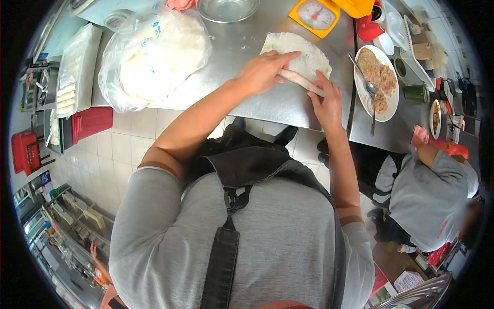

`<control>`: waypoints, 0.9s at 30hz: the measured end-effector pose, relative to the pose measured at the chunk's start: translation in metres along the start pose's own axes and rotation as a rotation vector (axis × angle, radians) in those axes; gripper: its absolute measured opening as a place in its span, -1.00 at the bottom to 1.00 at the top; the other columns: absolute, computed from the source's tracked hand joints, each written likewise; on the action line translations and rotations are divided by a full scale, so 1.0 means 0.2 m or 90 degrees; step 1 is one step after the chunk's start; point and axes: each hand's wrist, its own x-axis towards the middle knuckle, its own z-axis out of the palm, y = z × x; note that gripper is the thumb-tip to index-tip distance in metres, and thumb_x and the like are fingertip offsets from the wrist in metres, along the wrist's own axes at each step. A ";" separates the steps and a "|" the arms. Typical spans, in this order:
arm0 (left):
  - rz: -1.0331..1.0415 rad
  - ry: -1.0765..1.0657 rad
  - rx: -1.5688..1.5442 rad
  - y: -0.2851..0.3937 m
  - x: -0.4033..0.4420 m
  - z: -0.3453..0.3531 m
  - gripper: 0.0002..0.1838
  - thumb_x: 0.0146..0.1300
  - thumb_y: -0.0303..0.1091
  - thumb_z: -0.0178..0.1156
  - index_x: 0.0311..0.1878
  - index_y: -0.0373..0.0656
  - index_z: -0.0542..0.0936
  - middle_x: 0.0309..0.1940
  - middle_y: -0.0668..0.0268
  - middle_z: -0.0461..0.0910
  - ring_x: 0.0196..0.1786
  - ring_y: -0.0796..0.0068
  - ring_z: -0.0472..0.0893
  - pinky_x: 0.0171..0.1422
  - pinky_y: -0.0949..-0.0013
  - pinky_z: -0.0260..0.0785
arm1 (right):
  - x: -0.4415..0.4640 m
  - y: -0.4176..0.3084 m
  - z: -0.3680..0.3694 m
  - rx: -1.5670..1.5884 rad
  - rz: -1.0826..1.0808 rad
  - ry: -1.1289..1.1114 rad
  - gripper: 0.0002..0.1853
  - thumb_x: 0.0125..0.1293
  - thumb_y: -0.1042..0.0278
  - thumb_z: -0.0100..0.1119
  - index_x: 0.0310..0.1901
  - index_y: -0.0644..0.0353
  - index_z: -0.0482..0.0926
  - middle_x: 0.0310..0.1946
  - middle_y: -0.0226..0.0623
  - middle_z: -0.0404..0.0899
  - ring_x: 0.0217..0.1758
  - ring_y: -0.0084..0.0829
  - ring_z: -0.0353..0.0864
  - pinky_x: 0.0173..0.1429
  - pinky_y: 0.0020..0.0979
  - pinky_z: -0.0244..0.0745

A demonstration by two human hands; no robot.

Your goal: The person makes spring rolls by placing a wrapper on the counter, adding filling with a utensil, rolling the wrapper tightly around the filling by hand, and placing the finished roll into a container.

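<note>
A thin, pale round wrapper [304, 55] lies on the steel table, its near edge rolled into a tight spring roll [300, 82]. My left hand [265, 71] grips the roll's left end, thumb at the near side and index finger stretched over the flat sheet. At the other end, my right hand [328, 98] has its thumb and fingers about the roll. The filling inside, if any, is hidden. Right of my hands, a white oval plate [387, 114] carries minced filling [380, 77] and metal spoons [371, 90].
A yellow dial scale [315, 16] and a metal bowl [228, 10] stand at the back. To the left are a plastic bag of wrappers [154, 56] and a tray of finished rolls [77, 72]. A co-worker in grey [429, 201] stands close on the right.
</note>
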 end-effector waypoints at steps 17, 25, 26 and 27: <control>0.010 -0.072 -0.067 0.01 0.04 0.09 -0.08 0.12 -0.57 0.43 0.57 0.13 0.34 -0.09 0.23 0.67 0.01 0.14 0.65 0.12 0.13 0.54 | 0.05 -0.07 0.04 0.073 0.005 -0.063 -0.23 0.09 0.65 0.44 0.41 0.16 0.46 -0.06 -0.18 0.67 0.06 -0.06 0.60 0.23 -0.09 0.50; -0.053 -0.130 -0.045 0.06 0.09 0.11 -0.07 0.07 -0.53 0.48 0.54 0.08 0.34 -0.11 0.23 0.66 0.01 0.10 0.66 0.11 0.09 0.54 | -0.04 0.04 -0.06 0.010 0.032 -0.032 -0.20 0.07 0.72 0.41 0.42 0.17 0.46 -0.09 -0.18 0.65 0.05 -0.06 0.58 0.21 -0.11 0.50; -0.052 -0.130 -0.045 0.06 0.09 0.12 -0.07 0.07 -0.53 0.48 0.54 0.08 0.34 -0.11 0.23 0.66 0.01 0.10 0.66 0.11 0.09 0.54 | -0.05 0.05 -0.06 0.018 0.033 -0.036 -0.20 0.06 0.73 0.41 0.42 0.17 0.46 -0.09 -0.19 0.65 0.05 -0.06 0.58 0.21 -0.11 0.50; -0.027 -0.106 -0.041 0.06 0.08 0.14 -0.07 0.07 -0.53 0.48 0.54 0.08 0.34 -0.13 0.23 0.66 0.02 0.10 0.66 0.10 0.09 0.55 | -0.05 0.04 -0.07 0.017 0.033 -0.035 -0.20 0.06 0.73 0.41 0.42 0.17 0.46 -0.09 -0.19 0.65 0.05 -0.06 0.58 0.21 -0.11 0.50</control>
